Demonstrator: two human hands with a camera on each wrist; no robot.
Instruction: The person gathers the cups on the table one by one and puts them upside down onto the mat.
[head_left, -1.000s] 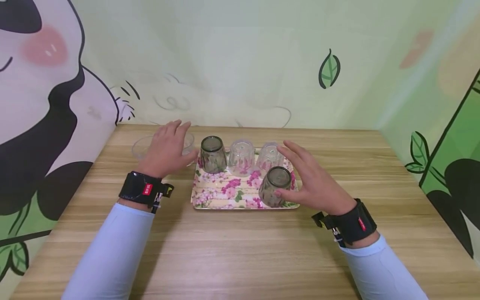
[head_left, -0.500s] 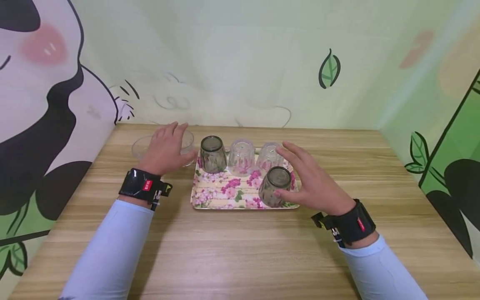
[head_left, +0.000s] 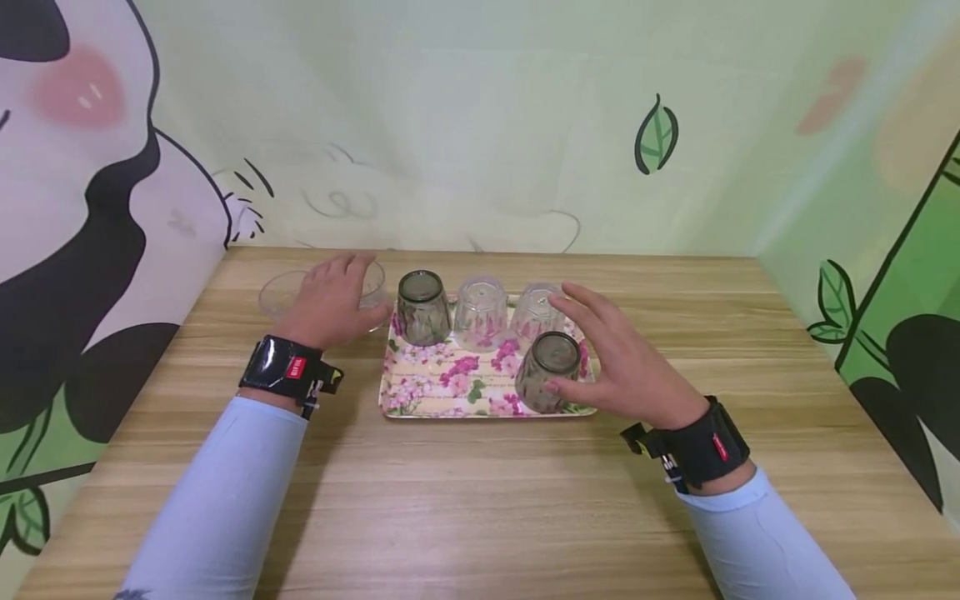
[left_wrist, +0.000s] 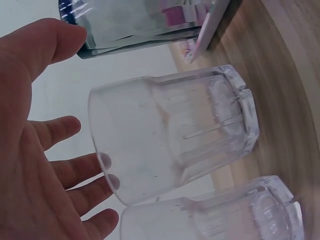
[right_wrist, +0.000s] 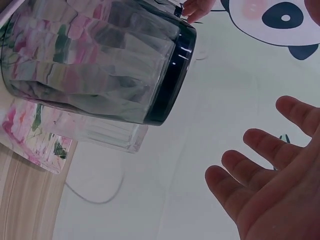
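Two clear glasses stand upright on the table left of the tray; the nearer-to-tray clear glass [left_wrist: 170, 135] is beside my left hand [head_left: 326, 302], whose fingers spread loosely behind its rim. Whether the fingertips touch it I cannot tell. My left thumb points toward an upside-down smoky grey glass [head_left: 423, 308] at the tray's back left. At the front right of the flowered tray [head_left: 420, 400] is another upside-down smoky glass [head_left: 549, 372]. My right hand [head_left: 630, 367] is spread beside it, and in the right wrist view its fingers [right_wrist: 265, 150] stay apart from that glass.
Two upside-down clear glasses, a middle one [head_left: 481, 312] and a right one [head_left: 537, 310], stand along the tray's back. The wooden table [head_left: 480, 500] meets a printed wall [head_left: 480, 150] behind it. The other clear glass [head_left: 276, 292] stands at the far left.
My left fingers have lowered slightly over the clear glasses. The right hand barely moves and the glasses keep their places; the head view has shifted a little.
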